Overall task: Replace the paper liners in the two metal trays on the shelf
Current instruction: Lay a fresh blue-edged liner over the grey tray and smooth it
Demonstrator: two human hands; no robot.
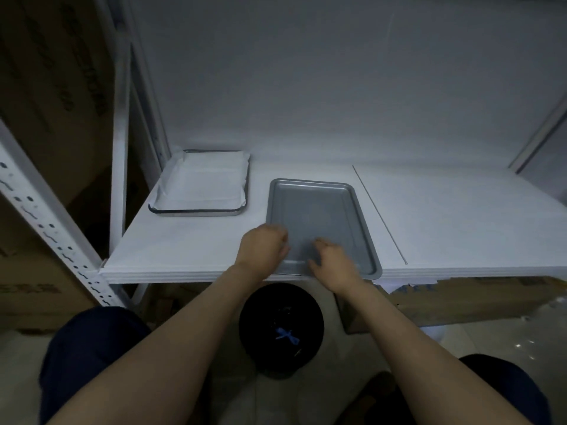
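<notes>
Two metal trays sit on the white shelf [190, 250]. The left tray [196, 212], at the back left, holds a white paper liner [202, 182] that folds up over its sides. The right tray [319, 210] is bare grey metal, and its near corner reaches the shelf's front edge. Both of my hands are at this tray's near end. My left hand [264, 246] lies over the near left rim with its fingers curled down around it. My right hand [333, 262] rests over the near rim, with bent fingertips touching the tray floor.
A black bin [280, 329] with a blue scrap inside stands on the floor under the shelf edge. Cardboard boxes [466, 302] sit below the shelf at right, and more fill the left. A white perforated upright [46, 228] rises at left. The shelf's right half [475, 216] is bare white.
</notes>
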